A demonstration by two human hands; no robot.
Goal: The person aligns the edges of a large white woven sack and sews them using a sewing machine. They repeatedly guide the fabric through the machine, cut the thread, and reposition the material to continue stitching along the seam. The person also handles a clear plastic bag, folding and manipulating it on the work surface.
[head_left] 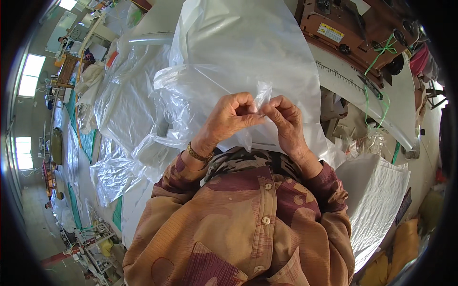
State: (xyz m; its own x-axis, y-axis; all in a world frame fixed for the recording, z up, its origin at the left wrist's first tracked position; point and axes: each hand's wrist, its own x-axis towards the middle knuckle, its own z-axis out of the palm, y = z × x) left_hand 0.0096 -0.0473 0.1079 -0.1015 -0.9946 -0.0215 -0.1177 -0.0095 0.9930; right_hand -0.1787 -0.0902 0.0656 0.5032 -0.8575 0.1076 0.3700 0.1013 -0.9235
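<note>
Both of my hands meet in front of my chest, pinching a narrow gathered piece of clear plastic film point(263, 93) between them. The fingers of my left hand point(233, 114) are curled, with thumb and fingertips pressed on the film; a bracelet circles that wrist. My right hand point(286, 118) pinches the film just beside it, its fingertips almost touching the left thumb. One end of the film sticks up above the fingers and another part hangs below them. Beyond and beneath the hands spreads a large white plastic sheet point(243, 38) over the work table.
Crumpled clear plastic point(129, 95) lies heaped at left. A brown sewing machine point(353, 28) stands at the far right, green string tied to it. A ruler strip point(341, 76) runs along the table there. Folded white sheeting point(377, 200) lies at near right. More workstations line the left.
</note>
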